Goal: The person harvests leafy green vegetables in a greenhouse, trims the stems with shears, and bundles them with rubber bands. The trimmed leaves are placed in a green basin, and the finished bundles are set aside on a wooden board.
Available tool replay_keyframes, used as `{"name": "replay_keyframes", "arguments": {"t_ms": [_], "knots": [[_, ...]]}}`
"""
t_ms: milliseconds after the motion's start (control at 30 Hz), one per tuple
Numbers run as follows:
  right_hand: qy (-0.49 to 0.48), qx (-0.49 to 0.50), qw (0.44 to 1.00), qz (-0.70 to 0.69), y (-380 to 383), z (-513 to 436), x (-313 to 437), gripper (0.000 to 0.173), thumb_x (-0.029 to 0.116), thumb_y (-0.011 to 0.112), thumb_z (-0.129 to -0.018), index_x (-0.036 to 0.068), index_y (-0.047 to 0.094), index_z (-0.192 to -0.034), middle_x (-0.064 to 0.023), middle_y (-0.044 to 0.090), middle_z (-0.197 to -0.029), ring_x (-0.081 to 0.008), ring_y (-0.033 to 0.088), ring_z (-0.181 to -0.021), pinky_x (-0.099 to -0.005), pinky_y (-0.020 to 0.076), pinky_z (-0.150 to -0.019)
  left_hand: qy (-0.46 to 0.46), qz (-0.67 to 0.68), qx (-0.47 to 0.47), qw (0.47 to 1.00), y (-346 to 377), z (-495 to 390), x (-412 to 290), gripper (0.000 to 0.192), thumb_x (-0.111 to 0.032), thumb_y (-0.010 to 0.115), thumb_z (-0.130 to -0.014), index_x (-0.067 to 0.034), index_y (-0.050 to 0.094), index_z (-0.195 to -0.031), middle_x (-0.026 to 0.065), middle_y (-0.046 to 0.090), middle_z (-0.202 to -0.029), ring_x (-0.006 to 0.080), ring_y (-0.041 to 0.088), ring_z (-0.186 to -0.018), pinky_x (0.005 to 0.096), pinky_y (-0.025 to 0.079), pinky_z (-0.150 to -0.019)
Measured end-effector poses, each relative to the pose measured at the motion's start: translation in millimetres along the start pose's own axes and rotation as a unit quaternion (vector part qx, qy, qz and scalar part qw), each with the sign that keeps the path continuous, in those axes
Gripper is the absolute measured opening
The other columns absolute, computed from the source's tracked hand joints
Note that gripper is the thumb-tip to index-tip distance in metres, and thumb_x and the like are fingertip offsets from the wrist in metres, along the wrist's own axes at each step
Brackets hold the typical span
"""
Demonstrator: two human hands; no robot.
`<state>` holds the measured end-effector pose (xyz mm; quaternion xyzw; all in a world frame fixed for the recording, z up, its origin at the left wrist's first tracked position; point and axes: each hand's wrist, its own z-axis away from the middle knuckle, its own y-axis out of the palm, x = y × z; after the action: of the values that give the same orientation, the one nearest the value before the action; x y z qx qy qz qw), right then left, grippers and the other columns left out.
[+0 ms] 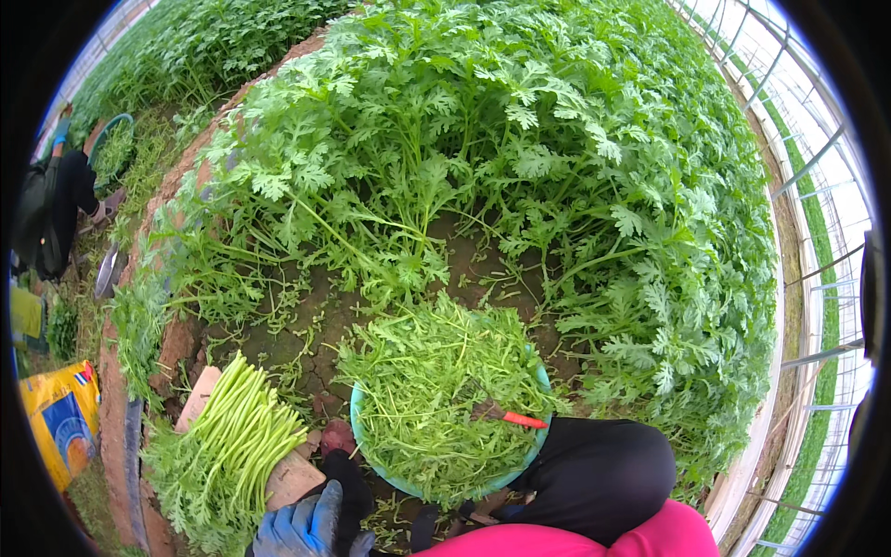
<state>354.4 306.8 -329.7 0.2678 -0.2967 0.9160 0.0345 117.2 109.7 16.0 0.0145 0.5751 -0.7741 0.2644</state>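
My left hand, in a blue and grey work glove, is at the bottom edge, just below a wooden board. Its fingers are bent, and whether they hold anything does not show. Across the board lies a bundle of cut leafy greens, pale stems towards the upper right, leaves to the lower left. A turquoise round tub stands before my knees, heaped with loose leaves and trimmings. A small tool with a red handle rests on the heap at its right side. My right hand is out of view.
Dense standing leafy plants rise beyond the tub. A soil ridge with a black hose runs at left. Beyond it are a yellow printed sack, a metal blade-like object and another person beside a green basket. Greenhouse framing stands at right.
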Motion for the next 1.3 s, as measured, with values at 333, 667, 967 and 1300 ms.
{"name": "replay_keyframes", "arguments": {"t_ms": [333, 667, 967, 1300], "knots": [[0.035, 0.009, 0.997, -0.075, -10, 119, -64, 0.032, 0.019, 0.058, -0.088, 0.001, 0.061, -0.114, -0.0125, 0.068, -0.103, -0.0228, 0.065, -0.088, -0.0337, 0.0522, -0.078, 0.016, -0.087, -0.089, 0.992, 24, 0, 14, 0.043, -0.038, 0.064, -0.082, -0.005, 0.059, -0.109, 0.0164, 0.062, -0.076, 0.0359, 0.061, -0.071, 0.0448, 0.047, -0.063], [0.036, 0.014, 0.975, -0.218, -61, 190, -143, 0.033, 0.019, 0.059, -0.089, 0.0, 0.061, -0.116, -0.0118, 0.068, -0.103, -0.0208, 0.065, -0.087, -0.0326, 0.0525, -0.077, -0.065, -0.092, -0.085, 0.99, 7, 10, 24, 0.044, -0.036, 0.071, -0.079, -0.006, 0.065, -0.111, 0.0171, 0.069, -0.091, 0.0316, 0.067, -0.083, 0.0401, 0.053, -0.074], [-0.171, 0.069, 0.93, -0.318, -195, 146, 37, 0.038, 0.021, 0.058, -0.091, -0.001, 0.057, -0.121, -0.0072, 0.066, -0.102, -0.0175, 0.064, -0.083, -0.0278, 0.052, -0.074, 0.097, -0.096, -0.036, 0.99, 18, -85, 71, 0.041, -0.04, 0.06, -0.085, -0.009, 0.059, -0.111, 0.0159, 0.067, -0.096, 0.0338, 0.064, -0.091, 0.0435, 0.05, -0.078], [-0.057, -0.037, 0.991, 0.114, -187, -113, 209, 0.053, 0.023, 0.066, -0.082, -0.002, 0.05, -0.126, -0.0149, 0.066, -0.101, -0.0191, 0.063, -0.075, -0.0343, 0.0529, -0.066, 0.341, -0.05, -0.013, 0.939, 117, -251, 53, 0.047, -0.021, 0.06, -0.082, -0.01, 0.051, -0.127, 0.0131, 0.057, -0.121, 0.0305, 0.057, -0.108, 0.0407, 0.046, -0.091]]}}
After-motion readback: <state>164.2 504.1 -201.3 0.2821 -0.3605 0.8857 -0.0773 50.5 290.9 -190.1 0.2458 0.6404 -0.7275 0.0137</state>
